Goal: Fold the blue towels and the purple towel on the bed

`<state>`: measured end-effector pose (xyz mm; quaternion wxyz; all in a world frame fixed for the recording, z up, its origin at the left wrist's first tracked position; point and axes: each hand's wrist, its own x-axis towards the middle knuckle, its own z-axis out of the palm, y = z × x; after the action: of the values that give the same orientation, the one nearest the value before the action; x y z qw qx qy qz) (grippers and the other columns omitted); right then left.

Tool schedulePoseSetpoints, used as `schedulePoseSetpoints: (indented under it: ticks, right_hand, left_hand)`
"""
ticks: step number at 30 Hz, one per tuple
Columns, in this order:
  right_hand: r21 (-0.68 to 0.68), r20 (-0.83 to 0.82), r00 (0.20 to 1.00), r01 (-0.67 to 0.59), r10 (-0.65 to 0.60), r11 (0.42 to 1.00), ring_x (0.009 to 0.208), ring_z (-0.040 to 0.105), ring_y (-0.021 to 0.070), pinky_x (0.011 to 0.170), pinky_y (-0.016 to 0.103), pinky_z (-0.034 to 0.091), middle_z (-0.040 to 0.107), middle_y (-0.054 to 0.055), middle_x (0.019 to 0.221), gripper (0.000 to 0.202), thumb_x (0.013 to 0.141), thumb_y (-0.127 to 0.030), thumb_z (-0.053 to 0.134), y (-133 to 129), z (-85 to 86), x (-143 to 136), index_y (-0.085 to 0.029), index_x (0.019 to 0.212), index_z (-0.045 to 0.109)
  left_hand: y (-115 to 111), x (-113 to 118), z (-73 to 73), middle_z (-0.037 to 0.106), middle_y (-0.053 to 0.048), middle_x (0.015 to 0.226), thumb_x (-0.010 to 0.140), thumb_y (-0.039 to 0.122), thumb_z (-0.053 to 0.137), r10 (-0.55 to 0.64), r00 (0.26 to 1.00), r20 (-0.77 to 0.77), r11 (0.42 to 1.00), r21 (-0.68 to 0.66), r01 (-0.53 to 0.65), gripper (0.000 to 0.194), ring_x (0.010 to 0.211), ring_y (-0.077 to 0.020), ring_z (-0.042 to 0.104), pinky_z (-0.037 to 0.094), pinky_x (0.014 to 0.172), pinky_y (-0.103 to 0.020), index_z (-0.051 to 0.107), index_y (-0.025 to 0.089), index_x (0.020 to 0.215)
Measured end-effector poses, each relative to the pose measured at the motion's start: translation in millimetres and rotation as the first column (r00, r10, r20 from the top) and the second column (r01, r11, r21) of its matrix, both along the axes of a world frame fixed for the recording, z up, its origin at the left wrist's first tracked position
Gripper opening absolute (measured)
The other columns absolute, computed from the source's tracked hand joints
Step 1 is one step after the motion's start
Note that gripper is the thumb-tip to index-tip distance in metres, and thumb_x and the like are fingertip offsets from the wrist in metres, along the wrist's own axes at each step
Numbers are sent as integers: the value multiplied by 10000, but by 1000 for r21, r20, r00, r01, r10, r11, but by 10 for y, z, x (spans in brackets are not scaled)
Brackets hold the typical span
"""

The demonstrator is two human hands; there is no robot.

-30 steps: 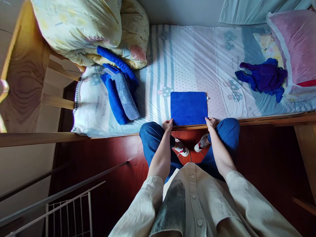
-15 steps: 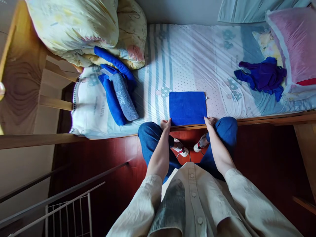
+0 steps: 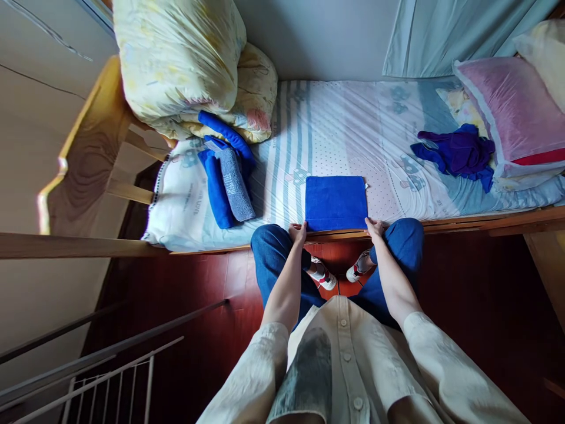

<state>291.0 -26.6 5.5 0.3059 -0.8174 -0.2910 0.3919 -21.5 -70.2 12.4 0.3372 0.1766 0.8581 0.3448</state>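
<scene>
Blue cloth (image 3: 336,203) at bed edge (image 3: 338,237), piles (image 3: 468,152) apart

- View tipped upward: the bed (image 3: 335,129), blue cloth (image 3: 336,203), left hand (image 3: 298,233) and right hand (image 3: 375,229) appear lower in the frame.
- Upper right: cream pillow (image 3: 547,53) now visible; more curtain (image 3: 445,41).
- Upper left: more wall (image 3: 39,100).

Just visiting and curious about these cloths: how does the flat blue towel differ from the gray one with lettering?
The blue towel lies flat in a rectangle; the gray towel forms a narrow bundle. The left hand and right hand hold the blue towel's near corners; neither touches the gray towel. The gray towel shows pale lettering; the blue towel shows none. Both are on the bed.
</scene>
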Motion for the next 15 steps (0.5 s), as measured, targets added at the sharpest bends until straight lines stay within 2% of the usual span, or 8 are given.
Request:
schedulePoseSetpoints:
  ticks: [2, 5, 10, 15]
  right_hand:
    - [-13, -63, 998, 13, -14, 1000, 549, 702, 177, 481, 239, 546, 679, 34, 680, 336, 779, -398, 862, -16, 15, -15, -185, 837, 609]
    - [-11, -118, 992, 34, -35, 999, 500, 677, 160, 443, 220, 521, 641, 3, 629, 313, 784, -342, 871, -18, 46, -29, -185, 825, 603]
    - [21, -142, 989, 45, -41, 999, 502, 671, 131, 454, 190, 515, 662, -9, 657, 242, 803, -269, 841, -12, 103, -34, -176, 856, 625]
    - [69, -127, 992, -9, 18, 998, 499, 643, 103, 493, 182, 520, 681, -12, 700, 164, 820, -248, 785, -37, 159, -24, -179, 863, 643]
  left_hand:
    - [-23, 12, 4, 626, -18, 732, 785, 304, 798, 2, 999, 32, 1000, -14, -1, 304, 842, -243, 724, 578, 787, -336, 503, 234, 795]
    - [-52, 56, -1, 617, -16, 692, 824, 339, 792, 7, 994, 105, 1000, -23, -5, 283, 718, -236, 725, 574, 682, -330, 544, 212, 871]
    - [-83, 108, 9, 611, 2, 674, 870, 364, 774, 14, 980, 196, 1000, 22, -18, 293, 618, -176, 699, 525, 582, -254, 568, 186, 978]
    - [-114, 98, 46, 573, 48, 649, 862, 337, 731, -2, 974, 225, 997, 78, -16, 242, 551, -119, 611, 455, 538, -203, 585, 198, 996]
